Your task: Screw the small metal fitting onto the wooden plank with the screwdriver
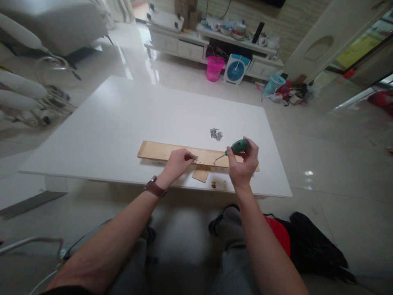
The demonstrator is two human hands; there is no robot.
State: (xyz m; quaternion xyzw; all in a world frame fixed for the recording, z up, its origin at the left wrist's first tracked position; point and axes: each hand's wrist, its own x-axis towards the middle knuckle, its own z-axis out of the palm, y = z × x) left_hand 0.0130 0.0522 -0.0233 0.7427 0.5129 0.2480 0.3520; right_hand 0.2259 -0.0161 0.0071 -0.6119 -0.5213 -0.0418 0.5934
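Note:
My right hand point(244, 164) is closed around the green and black handle of a screwdriver point(238, 146). Its thin shaft slants down to the left, and the tip is at the face of a long wooden board point(162, 152); a small screw seems to be at the tip. With thumb and fingers pinched, my left hand point(178, 164) holds a small metal hinge point(195, 157) just above the same board, left of the screwdriver tip. A short wooden piece point(201, 173) sticks out from under the board's near edge.
The white table point(138, 106) carries a small pile of metal hinges point(216, 134) beyond the board. Near its front edge lies a small yellow and black object point(213, 184). A pink basket point(215, 69) and a blue fan point(236, 69) stand on the floor beyond.

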